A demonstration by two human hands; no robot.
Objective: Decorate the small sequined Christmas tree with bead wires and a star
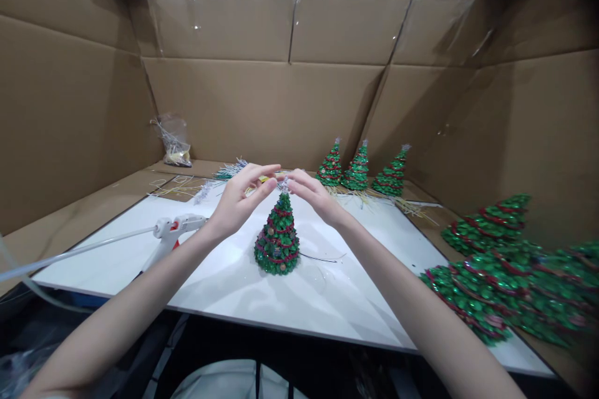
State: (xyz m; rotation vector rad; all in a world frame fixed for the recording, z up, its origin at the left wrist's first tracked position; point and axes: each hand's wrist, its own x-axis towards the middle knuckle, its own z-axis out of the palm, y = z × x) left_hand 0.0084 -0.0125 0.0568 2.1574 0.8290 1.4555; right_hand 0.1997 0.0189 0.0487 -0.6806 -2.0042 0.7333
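Note:
A small green Christmas tree point(277, 237) with red garland stands upright on the white board point(224, 287) in front of me. At its tip sits a clear, shiny tree topper point(284, 185). My left hand point(242, 194) comes to the topper from the left, its fingers stretched out and its thumb apart from them, the thumb tip beside the topper. From the right, my right hand point(312, 193) has its bent fingertips at the topper; its thumb is hidden. A thin dark wire point(322, 259) lies to the right of the tree's base.
A white glue gun point(175, 230) with a long glue stick rests at left. Several finished trees point(357, 168) stand at the back right, and more trees point(491, 287) lie at the right edge. A clear plastic bag point(174, 142) sits back left. Cardboard walls point(234, 100) surround the board.

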